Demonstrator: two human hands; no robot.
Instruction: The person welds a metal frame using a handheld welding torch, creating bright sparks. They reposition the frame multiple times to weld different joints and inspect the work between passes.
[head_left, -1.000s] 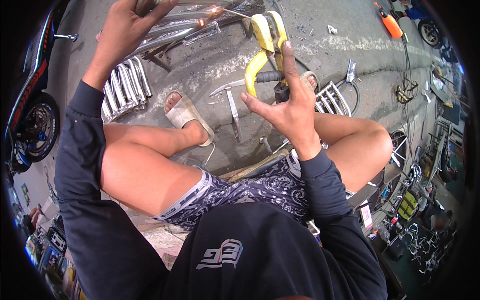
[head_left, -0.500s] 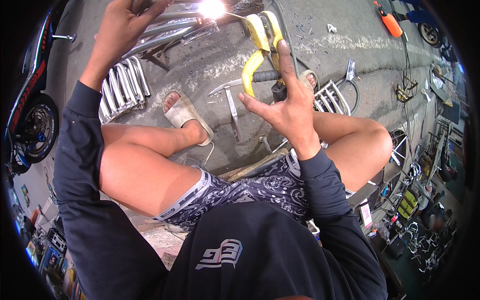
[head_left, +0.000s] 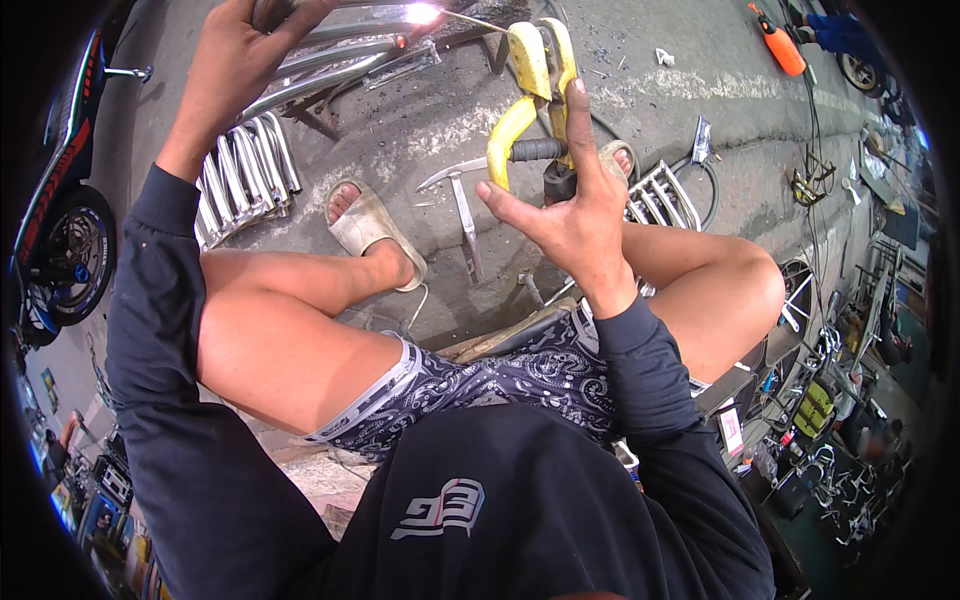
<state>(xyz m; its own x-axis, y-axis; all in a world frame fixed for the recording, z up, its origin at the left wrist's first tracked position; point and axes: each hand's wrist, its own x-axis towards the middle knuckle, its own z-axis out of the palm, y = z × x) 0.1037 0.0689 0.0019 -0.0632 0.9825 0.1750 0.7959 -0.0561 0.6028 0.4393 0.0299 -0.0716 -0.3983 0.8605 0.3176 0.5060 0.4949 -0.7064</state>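
Observation:
My right hand (head_left: 585,215) is closed around a yellow welding electrode holder (head_left: 528,62), with the thumb and index finger stretched along its sides. A thin electrode rod (head_left: 475,20) runs from its jaws toward a small pinkish arc glow (head_left: 422,14) at the shiny metal tubes (head_left: 345,65). At the upper edge my left hand (head_left: 245,55) is bent around something dark at the tubes' left end; the frame cuts it off. Below the holder, a chipping hammer (head_left: 467,225) with a dark wrapped grip lies on the ground, partly behind the holder.
Bent chrome tubes (head_left: 245,175) lie stacked near my sandalled left foot (head_left: 365,225). Another tube rack (head_left: 662,195) lies by my right knee. A motorcycle wheel (head_left: 75,255) stands at far left. An orange spray bottle (head_left: 778,45) and cables lie at upper right.
The arc has shrunk from a bright white flare to a small pinkish glow. The electrode holder has shifted slightly right and toward me. My left hand has barely moved.

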